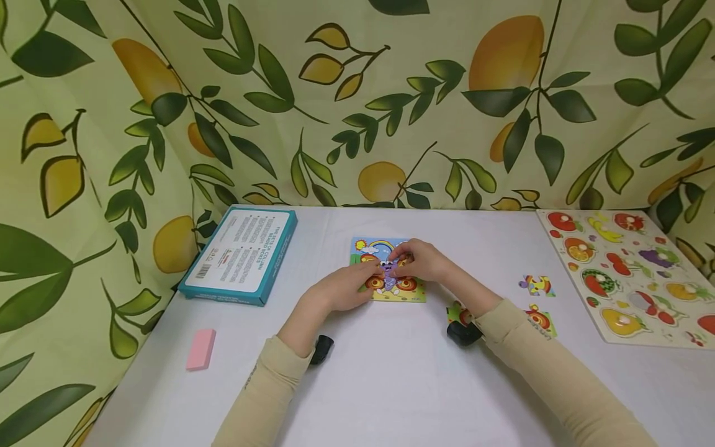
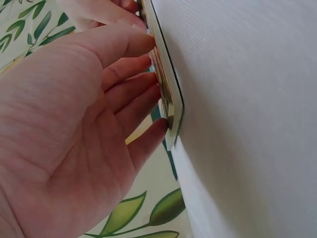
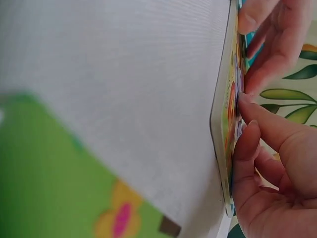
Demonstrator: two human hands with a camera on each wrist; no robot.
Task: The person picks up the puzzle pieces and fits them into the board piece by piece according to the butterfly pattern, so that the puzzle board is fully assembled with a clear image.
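A small jigsaw puzzle board [image 1: 399, 293] with a purple butterfly under a rainbow lies flat on the white table. My right hand [image 1: 427, 259] is over its right side, thumb and forefinger pinching at the purple middle puzzle piece [image 1: 386, 268]. In the right wrist view, the right hand's fingers [image 3: 247, 144] are curled close against the board's face. My left hand [image 1: 346, 287] lies at the board's left side, its fairly straight fingers [image 2: 133, 89] resting on the board's surface in the left wrist view. The hands partly cover the picture.
Loose puzzle pieces, one yellow and purple [image 1: 538, 285], another red and green [image 1: 540, 321], lie right of the board. More colour shows by the right wrist's black camera [image 1: 463, 334]. A fruit board [image 1: 609, 332] stands far right, a teal box [image 1: 237, 254] and pink block [image 1: 201, 349] left.
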